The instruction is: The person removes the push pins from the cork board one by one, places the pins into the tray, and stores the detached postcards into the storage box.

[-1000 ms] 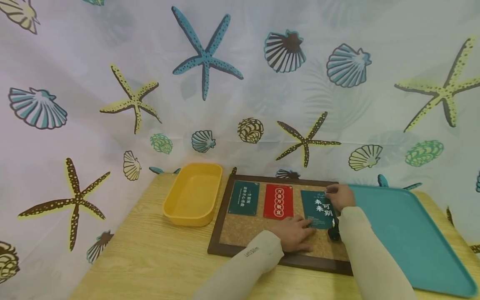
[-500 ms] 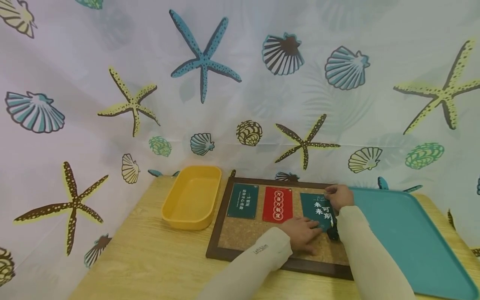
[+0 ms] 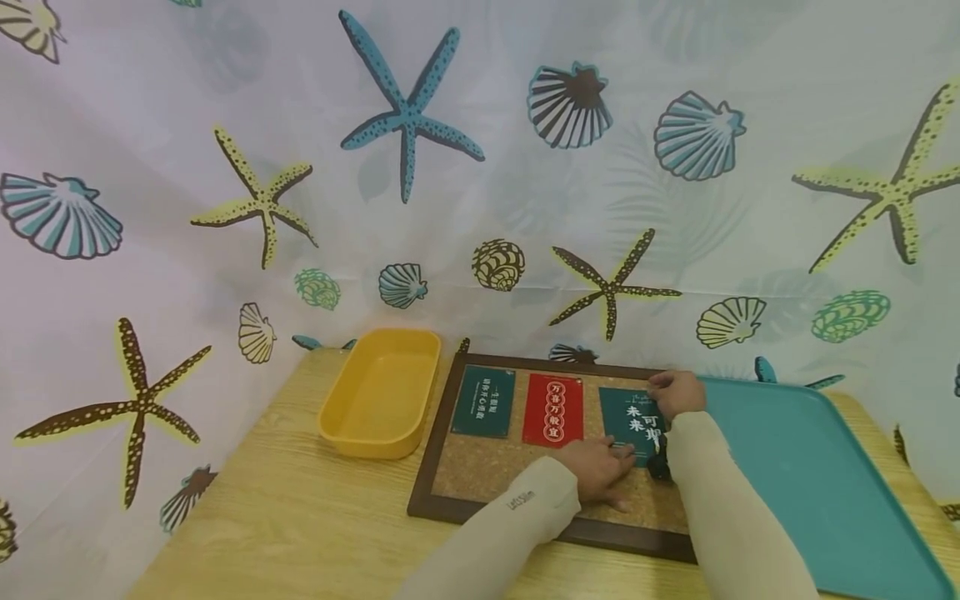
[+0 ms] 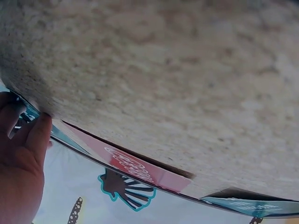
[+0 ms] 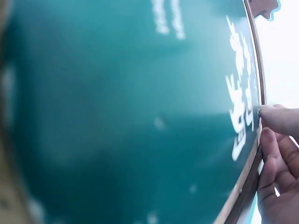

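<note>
A dark-framed cork board (image 3: 480,475) lies on the table. My right hand (image 3: 678,393) is at the top right corner of a green card (image 3: 626,408) with white characters. In the right wrist view, its thumb and curled finger pinch at that corner, where a tiny pale thumbtack (image 5: 260,110) shows at the thumb tip, mostly hidden. My left hand (image 3: 596,468) rests on the board with fingers spread, fingertips on the card's lower left part. Left of it, a red card (image 3: 553,410) and another green card (image 3: 483,402) carry small tacks at their top right corners.
A yellow tub (image 3: 382,392) stands on the wooden table (image 3: 300,500) left of the board. To the right lies a teal tray (image 3: 810,475), its left side behind my right sleeve. A patterned curtain (image 3: 480,183) hangs close behind the board.
My left hand has slid slightly right, bringing its fingertips further onto the right-hand green card. My right hand stays at that card's top corner. The head view has shifted slightly.
</note>
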`<state>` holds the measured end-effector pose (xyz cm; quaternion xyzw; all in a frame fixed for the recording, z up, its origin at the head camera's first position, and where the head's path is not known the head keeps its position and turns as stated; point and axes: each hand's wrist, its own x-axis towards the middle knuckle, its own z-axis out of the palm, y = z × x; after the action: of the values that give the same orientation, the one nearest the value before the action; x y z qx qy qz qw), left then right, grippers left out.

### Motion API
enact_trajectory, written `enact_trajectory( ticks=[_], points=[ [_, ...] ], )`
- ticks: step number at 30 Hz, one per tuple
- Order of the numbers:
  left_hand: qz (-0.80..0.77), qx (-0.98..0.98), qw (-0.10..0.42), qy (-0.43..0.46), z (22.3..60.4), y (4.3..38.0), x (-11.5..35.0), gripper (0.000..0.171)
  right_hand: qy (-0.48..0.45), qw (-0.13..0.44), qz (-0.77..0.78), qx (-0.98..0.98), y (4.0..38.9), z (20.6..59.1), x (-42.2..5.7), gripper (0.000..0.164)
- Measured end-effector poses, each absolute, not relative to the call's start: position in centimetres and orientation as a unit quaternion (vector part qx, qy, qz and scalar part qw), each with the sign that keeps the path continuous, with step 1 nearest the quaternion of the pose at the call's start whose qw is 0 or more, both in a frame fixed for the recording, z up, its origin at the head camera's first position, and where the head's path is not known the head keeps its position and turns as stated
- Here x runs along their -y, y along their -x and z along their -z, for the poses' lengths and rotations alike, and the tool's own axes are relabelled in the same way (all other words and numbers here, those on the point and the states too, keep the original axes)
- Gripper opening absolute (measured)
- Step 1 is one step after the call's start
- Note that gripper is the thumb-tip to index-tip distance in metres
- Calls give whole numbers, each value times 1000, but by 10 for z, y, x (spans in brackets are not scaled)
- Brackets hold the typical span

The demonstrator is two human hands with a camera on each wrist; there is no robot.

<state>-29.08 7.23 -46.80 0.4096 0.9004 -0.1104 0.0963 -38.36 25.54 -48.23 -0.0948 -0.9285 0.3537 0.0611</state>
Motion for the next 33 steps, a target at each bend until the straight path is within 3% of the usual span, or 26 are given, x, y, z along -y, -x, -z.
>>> enact_trajectory(
  ticks=[18,33],
  points=[
    [81,-909,100,-397,473,289,-73,69,149,65,-371,914,385,483,-246,21],
    [82,-910,113,-390,470,289,-76,70,137,61,-352,924,387,480,-245,16]
  ],
)
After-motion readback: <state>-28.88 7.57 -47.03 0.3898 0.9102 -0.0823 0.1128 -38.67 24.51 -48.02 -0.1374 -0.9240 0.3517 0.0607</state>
